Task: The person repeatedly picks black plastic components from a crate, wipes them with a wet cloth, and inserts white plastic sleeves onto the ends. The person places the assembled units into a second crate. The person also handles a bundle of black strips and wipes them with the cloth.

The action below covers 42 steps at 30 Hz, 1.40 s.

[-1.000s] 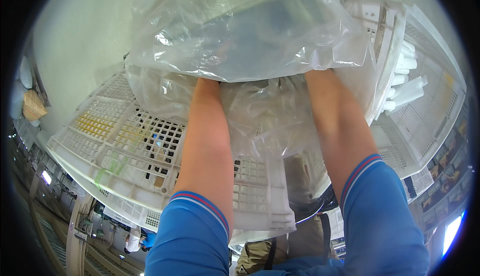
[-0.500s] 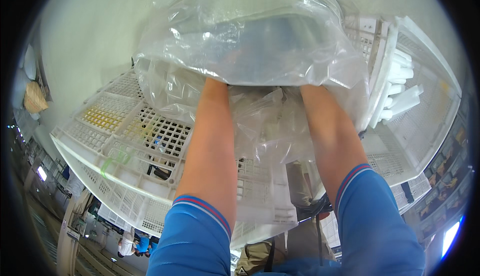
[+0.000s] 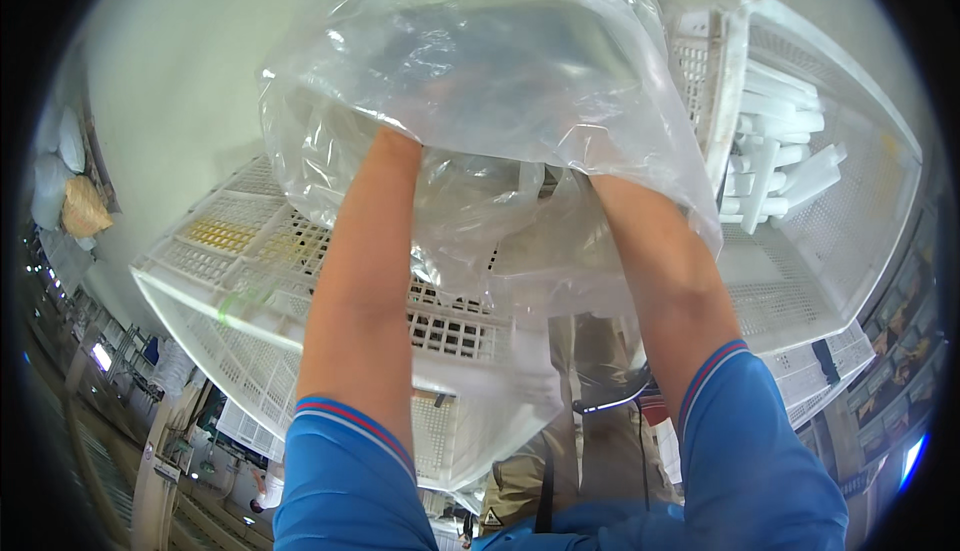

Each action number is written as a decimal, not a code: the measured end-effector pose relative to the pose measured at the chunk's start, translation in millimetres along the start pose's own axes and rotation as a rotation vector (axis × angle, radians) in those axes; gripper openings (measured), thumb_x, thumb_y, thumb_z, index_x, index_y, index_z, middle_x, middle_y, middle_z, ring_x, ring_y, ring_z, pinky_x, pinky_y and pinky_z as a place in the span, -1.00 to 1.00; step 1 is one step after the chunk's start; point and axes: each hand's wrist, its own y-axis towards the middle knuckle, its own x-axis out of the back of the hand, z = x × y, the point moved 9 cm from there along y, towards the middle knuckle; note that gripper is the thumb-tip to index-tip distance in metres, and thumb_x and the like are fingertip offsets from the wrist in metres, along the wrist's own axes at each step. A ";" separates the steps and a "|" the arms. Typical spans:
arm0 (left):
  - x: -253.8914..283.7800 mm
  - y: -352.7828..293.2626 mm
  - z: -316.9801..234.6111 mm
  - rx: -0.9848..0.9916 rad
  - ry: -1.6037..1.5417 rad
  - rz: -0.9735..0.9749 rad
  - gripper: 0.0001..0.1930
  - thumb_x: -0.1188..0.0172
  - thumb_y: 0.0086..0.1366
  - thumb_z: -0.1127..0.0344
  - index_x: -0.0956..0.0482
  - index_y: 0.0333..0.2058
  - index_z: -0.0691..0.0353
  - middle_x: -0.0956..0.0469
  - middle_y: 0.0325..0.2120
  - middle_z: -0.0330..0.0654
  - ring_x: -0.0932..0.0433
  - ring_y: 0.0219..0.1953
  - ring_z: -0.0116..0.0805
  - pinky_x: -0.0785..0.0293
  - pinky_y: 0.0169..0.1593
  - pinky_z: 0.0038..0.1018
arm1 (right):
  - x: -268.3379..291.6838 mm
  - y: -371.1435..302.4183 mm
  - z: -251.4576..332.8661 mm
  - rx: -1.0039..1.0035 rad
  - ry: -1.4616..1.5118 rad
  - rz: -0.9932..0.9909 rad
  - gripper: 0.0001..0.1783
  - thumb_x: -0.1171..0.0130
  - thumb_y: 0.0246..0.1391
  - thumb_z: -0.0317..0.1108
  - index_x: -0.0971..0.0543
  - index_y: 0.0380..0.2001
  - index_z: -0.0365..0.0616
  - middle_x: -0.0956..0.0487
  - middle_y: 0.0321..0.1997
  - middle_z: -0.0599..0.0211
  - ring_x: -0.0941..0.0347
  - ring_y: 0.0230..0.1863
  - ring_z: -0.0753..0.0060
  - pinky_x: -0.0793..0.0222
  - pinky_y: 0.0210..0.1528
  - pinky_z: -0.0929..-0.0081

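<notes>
Spread wider now, both forearms (image 3: pixel 362 281) are extended toward twelve o'clock under plastic film (image 3: pixel 480 81); finger opening and hold cannot be told.

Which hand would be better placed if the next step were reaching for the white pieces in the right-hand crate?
Probably the right: the right forearm is nearer the crate holding the white pieces, while the left forearm is farther across. The clear plastic obscures both hands.

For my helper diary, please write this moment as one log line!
Left arm, right arm: both reaching under clear plastic | grip: unclear through plastic | right side: crate holding white pieces
</notes>
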 end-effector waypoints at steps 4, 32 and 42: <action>8.9 -58.8 -46.8 -0.021 -0.266 0.043 -0.40 -0.39 0.12 0.08 -0.49 0.04 0.36 -0.53 0.07 -0.06 -0.54 0.05 -0.18 -0.48 0.08 -0.23 | 29.9 -42.6 41.5 -0.033 0.257 0.011 -0.19 -0.29 0.07 -0.04 -0.25 0.32 -0.08 -0.26 0.38 0.10 -0.16 0.39 0.20 -0.18 0.35 0.29; -52.1 -347.7 -138.6 -0.307 -1.159 0.122 -0.53 -0.19 0.32 0.33 -0.37 0.16 0.34 -0.51 0.04 -0.09 -0.56 0.03 -0.25 -0.51 0.14 -0.28 | 168.6 -260.6 249.6 0.055 0.782 0.355 -0.07 -0.41 -0.06 -0.42 -0.17 0.37 -0.10 -0.40 0.21 0.15 -0.41 0.15 0.29 -0.41 0.14 0.41; -116.3 -399.0 -138.4 -0.731 -0.412 -0.081 -0.57 -0.35 0.14 0.46 -0.47 0.00 0.36 -0.57 -0.15 -0.23 -0.52 -0.12 -0.44 -0.47 -0.01 -0.46 | 215.0 -367.0 180.1 0.443 0.589 0.089 -0.04 -0.33 -0.11 -0.56 -0.12 0.38 -0.14 -0.25 0.34 0.16 -0.22 0.32 0.33 -0.14 0.35 0.39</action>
